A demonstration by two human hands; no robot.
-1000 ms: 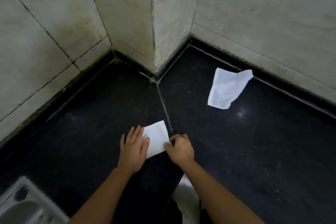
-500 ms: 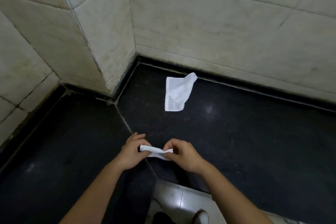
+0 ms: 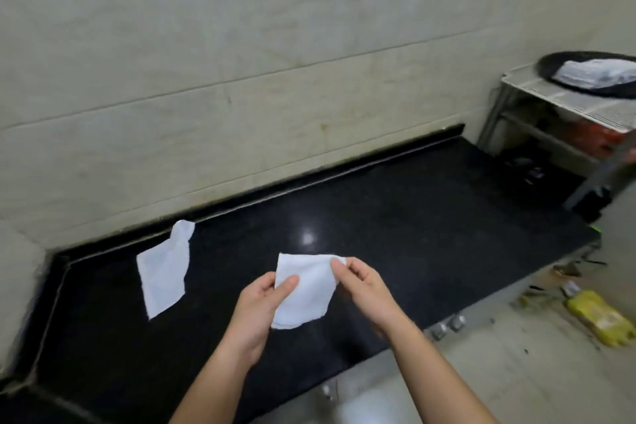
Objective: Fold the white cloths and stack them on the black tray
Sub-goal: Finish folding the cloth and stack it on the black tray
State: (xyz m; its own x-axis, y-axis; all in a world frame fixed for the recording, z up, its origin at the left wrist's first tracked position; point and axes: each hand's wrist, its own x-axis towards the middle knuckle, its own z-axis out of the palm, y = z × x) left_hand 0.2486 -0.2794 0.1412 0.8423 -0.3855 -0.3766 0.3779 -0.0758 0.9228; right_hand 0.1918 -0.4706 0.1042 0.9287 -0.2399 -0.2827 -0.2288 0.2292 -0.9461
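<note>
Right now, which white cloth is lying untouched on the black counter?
The loose cloth on the left, beside the wall. The folded cloth is pinched between the left hand and right hand.

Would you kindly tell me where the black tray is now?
In the head view, the black tray sits far right at the back, on a metal rack against the wall.

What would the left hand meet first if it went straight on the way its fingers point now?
Likely the right hand, pinching the far corner of the same small folded white cloth that the left hand holds; depth is unclear.
</note>
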